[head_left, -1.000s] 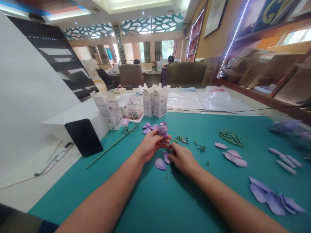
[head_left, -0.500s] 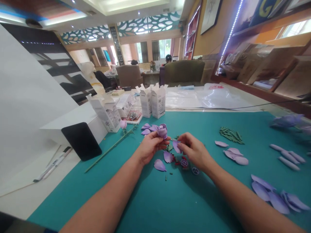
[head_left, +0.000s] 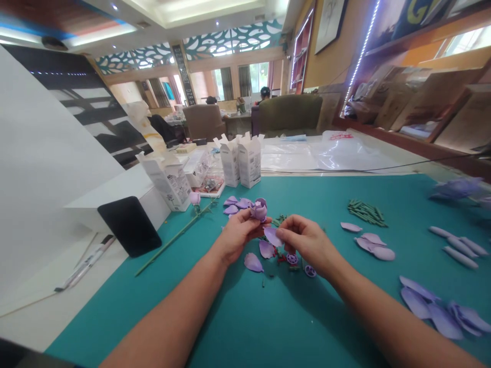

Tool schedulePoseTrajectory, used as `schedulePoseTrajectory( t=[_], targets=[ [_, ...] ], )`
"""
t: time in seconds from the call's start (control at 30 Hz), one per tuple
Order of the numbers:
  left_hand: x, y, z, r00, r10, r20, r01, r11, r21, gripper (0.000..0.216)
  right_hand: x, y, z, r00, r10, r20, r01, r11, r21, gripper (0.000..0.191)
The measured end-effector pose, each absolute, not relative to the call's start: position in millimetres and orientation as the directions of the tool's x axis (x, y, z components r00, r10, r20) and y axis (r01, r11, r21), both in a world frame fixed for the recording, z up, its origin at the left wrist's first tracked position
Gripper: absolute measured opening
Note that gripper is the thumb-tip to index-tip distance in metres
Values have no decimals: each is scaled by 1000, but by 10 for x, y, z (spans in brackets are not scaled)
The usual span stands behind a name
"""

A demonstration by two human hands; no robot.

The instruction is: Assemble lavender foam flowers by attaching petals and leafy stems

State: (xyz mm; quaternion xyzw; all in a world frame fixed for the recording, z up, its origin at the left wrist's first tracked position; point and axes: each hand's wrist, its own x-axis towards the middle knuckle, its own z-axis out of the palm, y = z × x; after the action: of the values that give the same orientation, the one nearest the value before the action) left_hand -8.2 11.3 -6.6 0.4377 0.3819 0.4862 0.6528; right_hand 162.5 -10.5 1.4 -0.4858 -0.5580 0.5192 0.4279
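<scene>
Purple rose head [head_left: 259, 210]: you have it just above the centre of the frame, gripped between the thumb and fingers of your left hand [head_left: 236, 236], layered petals uppermost. That grip looks much the same as half a second ago. What changes is on the other side: your right hand [head_left: 310, 240] is closed in a pinch on a single lilac petal [head_left: 273, 236], and the petal has swung from nearly upright to pointing left, toward your left fingers. A second ago that hand was down by the loose pieces. To judge by this, you are past picking up and are lining the petal up with the rose head; it does not look fitted yet, and whether the two touch, you cannot tell from here. Two loose petals [head_left: 253, 262] and purple wheel-shaped parts [head_left: 292, 259] lie below your hands, on the green mat [head_left: 230, 327].
</scene>
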Motion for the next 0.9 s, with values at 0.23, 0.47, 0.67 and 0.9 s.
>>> schedulePoseTrajectory(
  t=[0.23, 0.47, 0.67, 0.9],
  targets=[
    [-68, 89, -26, 234, 970, -70, -301, 140, 943, 21, 1597, -136, 0, -92, 996, -10, 82, -2, -997, 21],
    [-59, 77, -11, 242, 969, -54, -279, 123, 952, 26, 1592, -131, -67, -115, 993, 4, 103, 15, -995, 20],
    [-38, 67, 2, 249, 968, -30, -267, 99, 959, 24, 1598, -108, -105, -117, 993, 11, 117, 24, -993, 19],
    [-28, 52, 21, 239, 971, -20, -253, 82, 964, 26, 1609, -74, -156, -141, 990, 5, 98, 19, -995, 18]
  ],
)
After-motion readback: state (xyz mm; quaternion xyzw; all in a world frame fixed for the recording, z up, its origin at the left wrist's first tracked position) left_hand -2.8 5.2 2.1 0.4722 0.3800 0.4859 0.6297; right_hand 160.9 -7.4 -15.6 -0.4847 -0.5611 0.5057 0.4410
